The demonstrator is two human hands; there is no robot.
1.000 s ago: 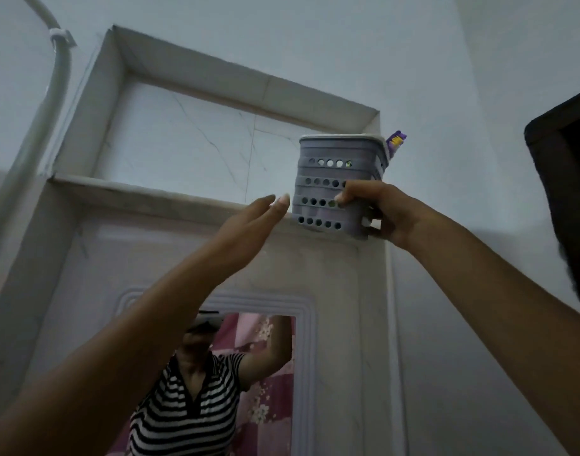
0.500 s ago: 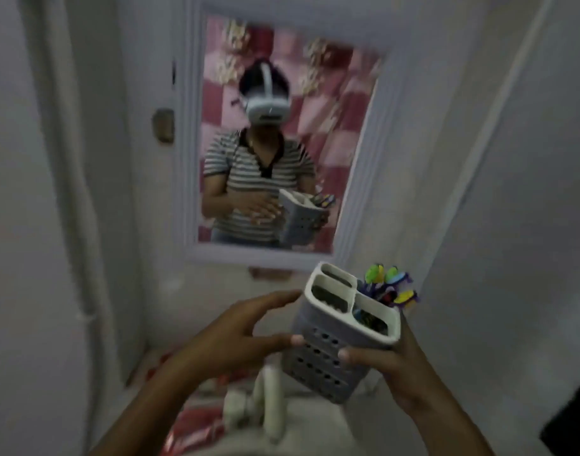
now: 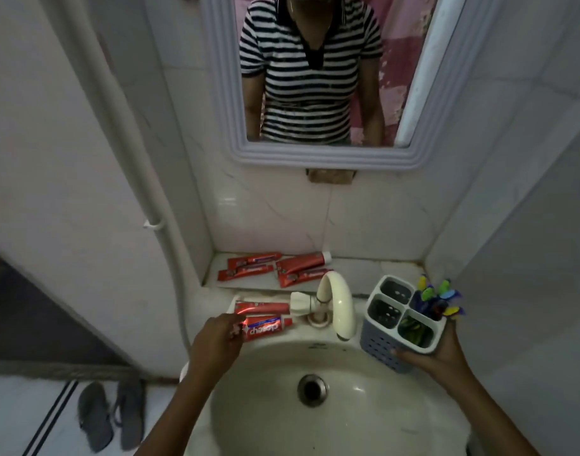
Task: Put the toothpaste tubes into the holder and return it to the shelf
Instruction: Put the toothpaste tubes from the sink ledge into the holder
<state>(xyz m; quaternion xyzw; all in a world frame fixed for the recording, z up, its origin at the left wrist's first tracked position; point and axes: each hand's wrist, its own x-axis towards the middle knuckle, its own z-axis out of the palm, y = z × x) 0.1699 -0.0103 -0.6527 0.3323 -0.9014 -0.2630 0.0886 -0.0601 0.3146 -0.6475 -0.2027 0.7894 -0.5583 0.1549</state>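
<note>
My right hand [image 3: 436,353] holds a grey perforated holder [image 3: 385,343] with a white four-part rim over the right side of the sink; one compartment carries colourful toothbrushes [image 3: 438,299]. My left hand [image 3: 218,340] grips the flat end of a red toothpaste tube [image 3: 267,329] lying on the sink's back rim. A second red tube [image 3: 262,306] lies just behind it. Several more red tubes [image 3: 275,269] rest on the tiled ledge behind the tap.
A cream tap [image 3: 338,302] arches over the white sink [image 3: 364,419] between my hands. A mirror [image 3: 318,77] hangs above and reflects a person in a striped shirt. A white pipe [image 3: 124,153] runs down the left wall. Grey sandals [image 3: 109,413] lie on the floor at lower left.
My view has dropped from the high shelf to the sink. The holder came down with my right hand. My left hand left the holder and closed on a toothpaste tube.
</note>
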